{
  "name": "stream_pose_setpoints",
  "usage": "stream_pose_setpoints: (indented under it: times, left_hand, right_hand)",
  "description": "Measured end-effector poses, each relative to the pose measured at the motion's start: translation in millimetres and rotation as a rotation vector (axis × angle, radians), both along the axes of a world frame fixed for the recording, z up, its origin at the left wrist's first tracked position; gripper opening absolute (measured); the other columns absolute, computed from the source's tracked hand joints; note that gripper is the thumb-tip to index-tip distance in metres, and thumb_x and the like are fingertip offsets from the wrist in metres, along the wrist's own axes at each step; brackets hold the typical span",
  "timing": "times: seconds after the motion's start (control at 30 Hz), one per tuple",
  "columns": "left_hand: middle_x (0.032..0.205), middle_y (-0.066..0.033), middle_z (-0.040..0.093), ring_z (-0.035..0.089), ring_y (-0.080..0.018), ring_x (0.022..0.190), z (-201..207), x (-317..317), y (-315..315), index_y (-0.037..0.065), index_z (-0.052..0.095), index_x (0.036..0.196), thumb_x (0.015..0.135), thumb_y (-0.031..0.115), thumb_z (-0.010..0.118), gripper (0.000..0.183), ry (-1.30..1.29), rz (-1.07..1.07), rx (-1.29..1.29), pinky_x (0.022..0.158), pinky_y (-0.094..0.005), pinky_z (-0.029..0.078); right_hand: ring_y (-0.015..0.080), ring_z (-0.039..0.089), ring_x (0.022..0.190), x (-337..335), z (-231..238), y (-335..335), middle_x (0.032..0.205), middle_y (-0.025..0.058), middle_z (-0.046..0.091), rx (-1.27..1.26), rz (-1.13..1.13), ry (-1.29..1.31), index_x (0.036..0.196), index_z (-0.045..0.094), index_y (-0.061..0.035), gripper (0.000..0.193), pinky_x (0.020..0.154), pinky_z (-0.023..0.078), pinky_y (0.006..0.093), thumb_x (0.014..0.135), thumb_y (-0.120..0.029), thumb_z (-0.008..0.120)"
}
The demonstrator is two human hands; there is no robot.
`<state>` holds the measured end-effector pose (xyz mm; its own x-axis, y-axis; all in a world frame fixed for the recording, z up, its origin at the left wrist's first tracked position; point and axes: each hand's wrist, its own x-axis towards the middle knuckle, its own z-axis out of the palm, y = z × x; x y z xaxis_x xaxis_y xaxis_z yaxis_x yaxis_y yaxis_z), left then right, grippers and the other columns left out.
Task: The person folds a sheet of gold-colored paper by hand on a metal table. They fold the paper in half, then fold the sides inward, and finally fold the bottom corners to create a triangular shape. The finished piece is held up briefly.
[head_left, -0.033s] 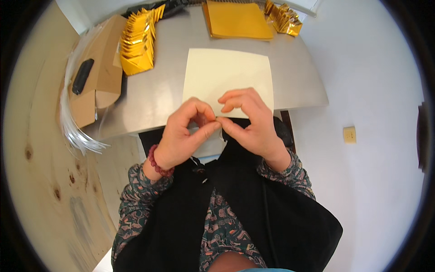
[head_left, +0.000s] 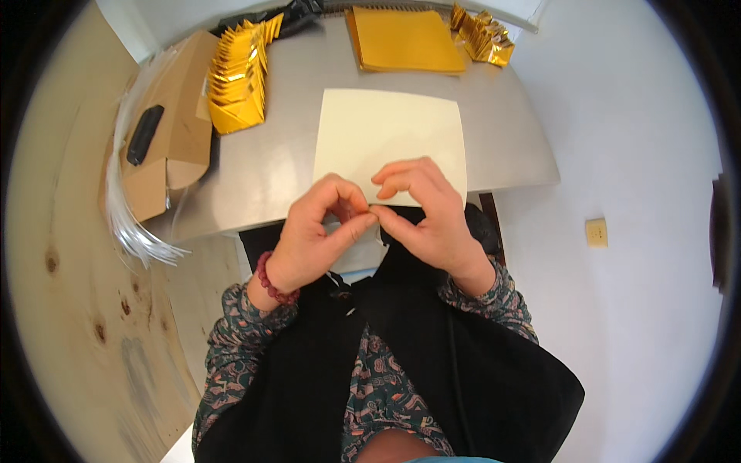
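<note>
My left hand (head_left: 313, 230) is closed in a pinch, thumb against the bent fingers, just short of the near edge of a cream sheet (head_left: 390, 131). A dark beaded band circles its wrist. My right hand (head_left: 434, 217) meets it tip to tip: the right thumb presses at the left fingertips, while two upper fingers curl in the air over the sheet. Whatever lies between the fingertips is too small or hidden to make out. The cream sheet lies flat on the metal table, its near corners beside my hands.
A stack of gold-yellow sheets (head_left: 405, 40) lies at the far side of the metal table (head_left: 513, 147). Folded gold foil packets (head_left: 237, 81) line up at left, with more foil pieces (head_left: 484, 38) at far right. An open cardboard box (head_left: 179, 135) stands left, clear strips (head_left: 131, 231) hanging beside it.
The whole view has shifted slightly, so everything sits a little lower. My hands keep the same pinched pose, fingertips together.
</note>
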<state>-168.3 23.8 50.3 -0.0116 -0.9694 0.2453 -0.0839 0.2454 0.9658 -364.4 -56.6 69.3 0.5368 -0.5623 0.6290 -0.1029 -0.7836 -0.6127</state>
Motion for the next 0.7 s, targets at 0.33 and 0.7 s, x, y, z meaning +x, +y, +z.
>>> stream_pose_setpoints:
  times: [0.33, 0.7]
  left_hand:
    - [0.093, 0.0005, 0.065, 0.060, -0.0062, 0.084, -46.3, 10.9, 7.6, 0.003, 0.065, 0.104, 0.096, 0.010, 0.079, 0.017, -0.092, -0.093, 0.174, 0.074, -0.0245, 0.052]
    - [0.094, 0.0014, 0.065, 0.061, -0.0053, 0.081, -82.5, 8.7, 42.1, 0.003, 0.065, 0.104, 0.098, 0.013, 0.078, 0.018, -0.098, -0.162, 0.209, 0.070, -0.0237, 0.052]
  right_hand:
    - [0.0303, 0.066, 0.105, -2.7, -46.4, 6.7, 0.112, 0.0096, 0.071, 0.155, 0.088, 0.133, 0.101, 0.066, -0.0065, 0.023, 0.091, 0.054, 0.0384, 0.084, -0.003, 0.081]
    - [0.0290, 0.065, 0.104, -9.9, -75.7, 45.9, 0.109, 0.0067, 0.070, 0.195, 0.117, 0.226, 0.102, 0.065, -0.0074, 0.020, 0.090, 0.054, 0.0379, 0.087, -0.006, 0.078]
